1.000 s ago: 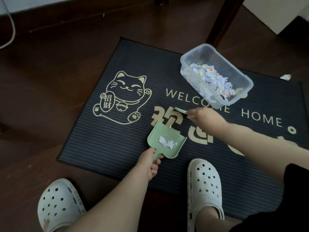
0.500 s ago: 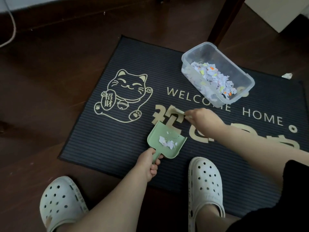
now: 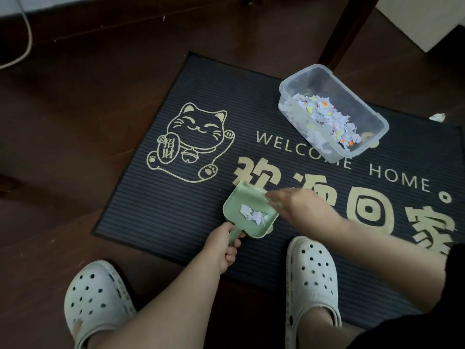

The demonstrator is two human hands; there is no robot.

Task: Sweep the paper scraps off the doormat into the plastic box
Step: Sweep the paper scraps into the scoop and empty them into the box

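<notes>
Head view: left hand is gripping the green dustpan handle, fingers curled round it, the pan lying on the doormat and carrying paper scraps. Right hand is hovering blurred at the pan's right edge, so I cannot tell its fingers' state. Plastic box is sitting on the mat's far right, holding more scraps.

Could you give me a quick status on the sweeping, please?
Left hand grips the dustpan handle; right hand blurred at its rim, grip unclear. Small scrap pile in the dustpan, plastic box part-filled. Nothing seen between dustpan and box.
</notes>
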